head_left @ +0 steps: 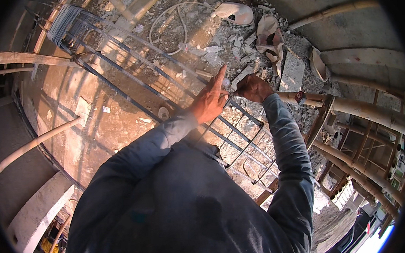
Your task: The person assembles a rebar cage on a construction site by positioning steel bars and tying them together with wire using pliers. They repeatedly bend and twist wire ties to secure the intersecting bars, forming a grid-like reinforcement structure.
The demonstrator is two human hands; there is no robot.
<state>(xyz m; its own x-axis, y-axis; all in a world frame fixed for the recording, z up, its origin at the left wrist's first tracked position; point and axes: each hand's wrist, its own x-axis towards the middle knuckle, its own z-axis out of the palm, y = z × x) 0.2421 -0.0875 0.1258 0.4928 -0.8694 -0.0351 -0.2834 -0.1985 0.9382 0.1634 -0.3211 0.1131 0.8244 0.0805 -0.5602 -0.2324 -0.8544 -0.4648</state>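
A long cage of steel reinforcing bars with rectangular stirrups runs from the upper left down to the lower right over a dusty concrete floor. My left hand is raised above the cage, index finger stretched up, thumb and fingers pinching something small and pale that I cannot make out. My right hand is closed just to its right, close to the top bar, apparently holding a thin wire or small tool. Both arms wear grey-blue sleeves. A bundle of stirrups is bunched at the cage's far end.
Concrete rubble and torn bags lie beyond the hands, with a looped white cable. Bamboo scaffolding poles cross on the right, above a drop. A pale pipe and a concrete ledge are at the left.
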